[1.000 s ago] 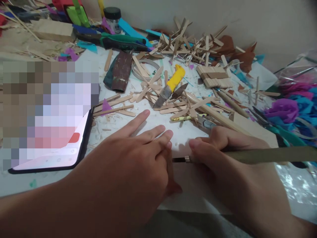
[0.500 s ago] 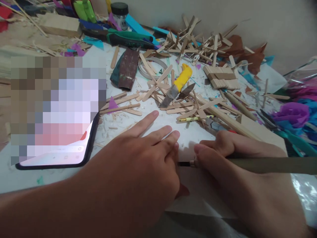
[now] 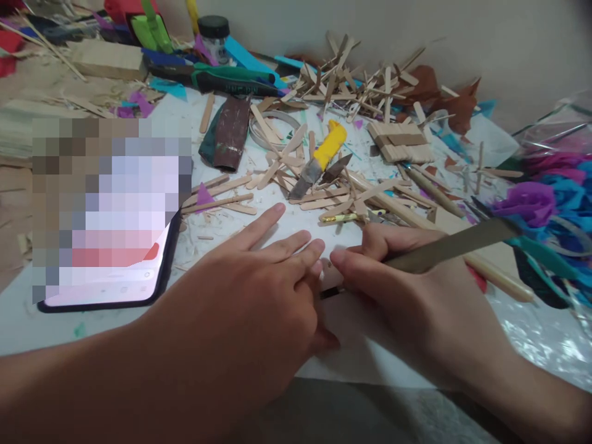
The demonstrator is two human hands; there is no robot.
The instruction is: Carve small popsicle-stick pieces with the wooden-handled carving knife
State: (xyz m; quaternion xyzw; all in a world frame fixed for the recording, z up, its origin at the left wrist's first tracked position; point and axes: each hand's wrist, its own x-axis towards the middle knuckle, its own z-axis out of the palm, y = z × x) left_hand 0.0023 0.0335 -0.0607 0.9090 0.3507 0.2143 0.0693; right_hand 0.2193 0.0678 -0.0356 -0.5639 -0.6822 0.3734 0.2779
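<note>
Closest to the camera, the left hand (image 3: 259,290) lies palm-down with its fingers stretched forward and slightly fanned. Its fingertips and thumb press a thin pale wooden stick (image 3: 320,300) onto a white card sheet (image 3: 370,361). Most of that stick is hidden under the hand. The right hand (image 3: 398,290) is curled tightly around a long craft knife (image 3: 444,250) with an olive-grey handle. It grips the knife low, like a pen, with the forefinger along the top. The dark blade tip meets the stick just beside the left fingertips, and the two hands touch there.

My judgement is that the cut goes best with the left fingers held behind the blade's path. The stick should be pinned flat so it cannot roll, and the knife drawn in light, repeated strokes rather than one hard push. The right wrist rests low on the card, which should steady the stroke.

To the left, a black-edged phone (image 3: 160,280) lies on the surface (image 3: 28,333). Beyond the hands lies a yellow-handled utility knife (image 3: 329,147) among scattered sticks. A heap of flat wooden sticks (image 3: 351,80) is piled against the wall farther back. Purple and blue crepe-paper flowers (image 3: 531,203) sit at the right.
</note>
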